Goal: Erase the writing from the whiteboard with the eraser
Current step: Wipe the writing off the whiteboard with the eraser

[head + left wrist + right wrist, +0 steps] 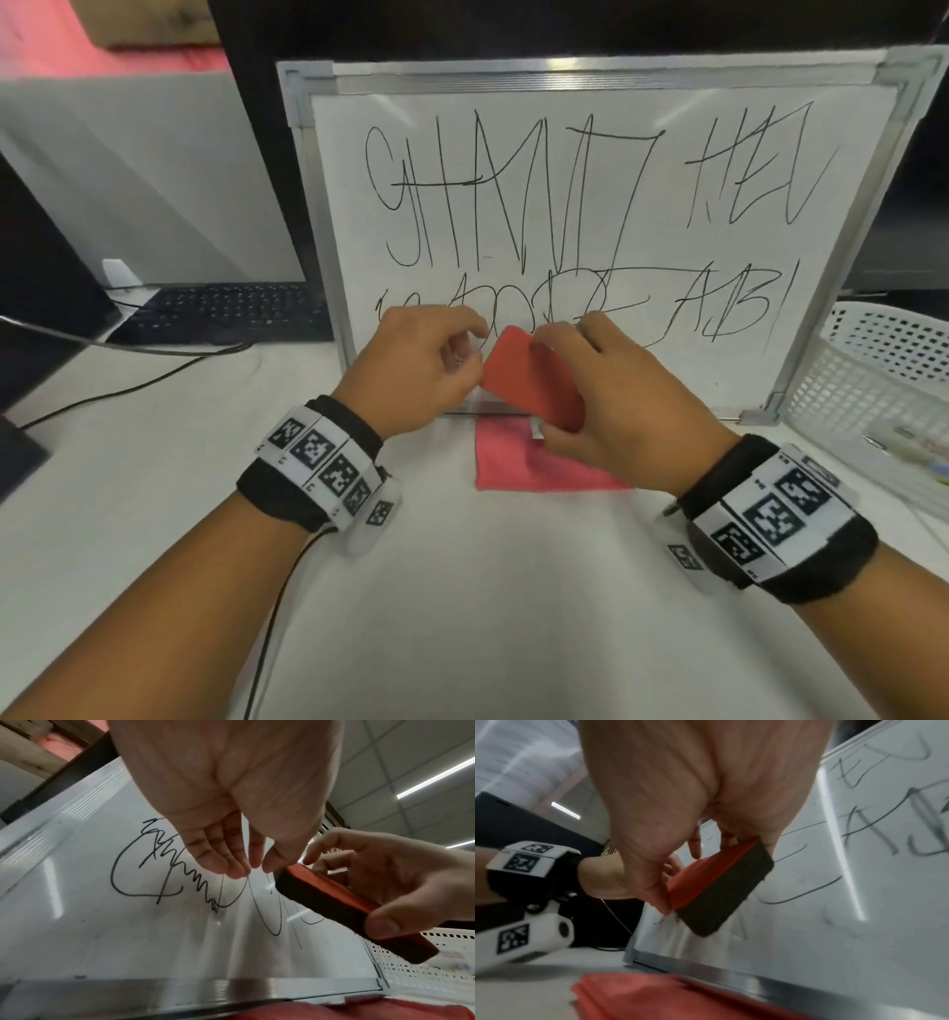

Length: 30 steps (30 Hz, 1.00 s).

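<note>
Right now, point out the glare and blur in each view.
Head view: glare streaks along the whiteboard's top frame. Left wrist view: ceiling-light streaks reflect off the board, and the left hand is soft. Right wrist view: a bright streak crosses the board, and the writing and red cloth are blurred.

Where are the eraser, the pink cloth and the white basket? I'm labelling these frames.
eraser [529, 377], head view, on its red back.
pink cloth [506, 462], head view, on its flat middle, left part.
white basket [868, 380], head view, on its perforated wall.
</note>
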Tool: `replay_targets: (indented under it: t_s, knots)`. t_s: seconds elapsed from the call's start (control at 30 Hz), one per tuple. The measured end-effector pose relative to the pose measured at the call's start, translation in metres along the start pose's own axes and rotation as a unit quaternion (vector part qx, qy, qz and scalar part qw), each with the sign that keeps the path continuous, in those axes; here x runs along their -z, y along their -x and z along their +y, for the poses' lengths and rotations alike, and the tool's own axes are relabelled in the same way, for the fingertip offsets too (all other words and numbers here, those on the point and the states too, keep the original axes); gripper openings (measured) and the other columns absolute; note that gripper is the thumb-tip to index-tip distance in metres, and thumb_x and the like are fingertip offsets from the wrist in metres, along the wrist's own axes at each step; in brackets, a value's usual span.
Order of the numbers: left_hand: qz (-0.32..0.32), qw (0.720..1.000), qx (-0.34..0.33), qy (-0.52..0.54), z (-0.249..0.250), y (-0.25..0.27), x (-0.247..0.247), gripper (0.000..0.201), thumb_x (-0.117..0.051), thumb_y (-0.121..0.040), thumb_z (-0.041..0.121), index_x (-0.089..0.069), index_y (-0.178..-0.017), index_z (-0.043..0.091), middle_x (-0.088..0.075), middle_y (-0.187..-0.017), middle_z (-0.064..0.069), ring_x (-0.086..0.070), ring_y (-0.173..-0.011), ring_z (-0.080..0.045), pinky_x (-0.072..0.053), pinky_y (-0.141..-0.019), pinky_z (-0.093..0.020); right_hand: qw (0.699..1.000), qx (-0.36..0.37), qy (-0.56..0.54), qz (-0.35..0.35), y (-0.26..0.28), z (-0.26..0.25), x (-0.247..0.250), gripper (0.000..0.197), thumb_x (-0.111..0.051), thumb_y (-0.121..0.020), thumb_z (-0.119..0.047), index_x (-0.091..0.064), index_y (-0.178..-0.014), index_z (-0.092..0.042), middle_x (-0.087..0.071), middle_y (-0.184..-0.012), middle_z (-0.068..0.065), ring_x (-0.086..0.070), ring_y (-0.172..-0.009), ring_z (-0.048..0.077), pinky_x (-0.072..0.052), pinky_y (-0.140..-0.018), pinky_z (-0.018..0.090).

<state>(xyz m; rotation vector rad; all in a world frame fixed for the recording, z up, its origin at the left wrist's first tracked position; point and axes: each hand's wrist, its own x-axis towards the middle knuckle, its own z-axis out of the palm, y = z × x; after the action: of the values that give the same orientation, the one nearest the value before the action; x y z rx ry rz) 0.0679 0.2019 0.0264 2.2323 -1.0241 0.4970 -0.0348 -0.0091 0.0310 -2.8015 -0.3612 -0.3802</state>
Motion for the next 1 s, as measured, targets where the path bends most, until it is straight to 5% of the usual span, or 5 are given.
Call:
replay_targets:
  t_s: [0.17, 0.47, 0.73, 0.83, 1.0]
  knots:
    - [-0.016, 1.000, 0.020, 0.001, -0.002, 0.003, 0.005, 0.020, -0.061, -0.088, 0.020, -0.074, -0.102, 0.019, -0.067, -0.079, 0.010, -0.060, -0.071, -0.007, -0.053, -0.078, -0.030, 0.996, -0.041, 0.074, 0.012, -0.014, -0.034, -0.014, 0.062, -0.067, -0.074, -0.054, -0.035, -0.120, -0.028, -0.047, -0.092, -0.002, -0.047, -0.081, 0.024, -0.036, -0.057, 0.032]
    - [0.133, 0.983, 0.077, -0.100, -0.027, 0.018, 0.029, 0.022, -0.056, -0.079, 0.010, -0.066, -0.099, 0.012, -0.060, -0.096, -0.004, -0.058, -0.084, -0.023, -0.052, -0.077, -0.041, 0.993, -0.062, 0.081, -0.052, -0.028, -0.080, -0.038, 0.049, -0.054, -0.089, -0.053, -0.033, -0.123, -0.024, -0.038, -0.091, 0.001, -0.043, -0.068, 0.027, -0.030, -0.055, 0.032]
    - [-0.053, 0.986, 0.155, 0.028, -0.027, 0.027, 0.036, 0.021, -0.063, -0.091, 0.038, -0.071, -0.078, 0.024, -0.069, -0.063, 0.009, -0.062, -0.061, -0.004, -0.050, -0.069, -0.026, 0.990, -0.105, 0.061, -0.073, -0.040, -0.101, -0.052, 0.046, -0.053, -0.091, -0.051, -0.043, -0.116, -0.014, -0.041, -0.094, 0.005, -0.040, -0.074, 0.028, -0.036, -0.065, 0.036]
    - [-0.090, 0.976, 0.190, 0.059, -0.028, 0.030, 0.032, 0.016, -0.065, -0.091, 0.040, -0.070, -0.082, 0.027, -0.071, -0.064, 0.005, -0.068, -0.065, -0.011, -0.057, -0.073, -0.035, 0.989, -0.120, 0.052, -0.069, -0.042, -0.098, -0.052, 0.049, -0.054, -0.090, -0.052, -0.044, -0.118, -0.013, -0.041, -0.095, 0.005, -0.044, -0.077, 0.029, -0.038, -0.066, 0.035]
    - [-0.074, 0.962, 0.235, 0.115, -0.020, 0.030, 0.032, 0.010, -0.068, -0.093, 0.025, -0.060, -0.091, 0.020, -0.072, -0.069, -0.010, -0.073, -0.059, -0.020, -0.063, -0.055, -0.041, 0.990, -0.115, 0.063, -0.055, -0.040, -0.101, -0.050, 0.047, -0.053, -0.088, -0.052, -0.045, -0.114, -0.013, -0.039, -0.091, 0.003, -0.040, -0.072, 0.029, -0.036, -0.063, 0.035]
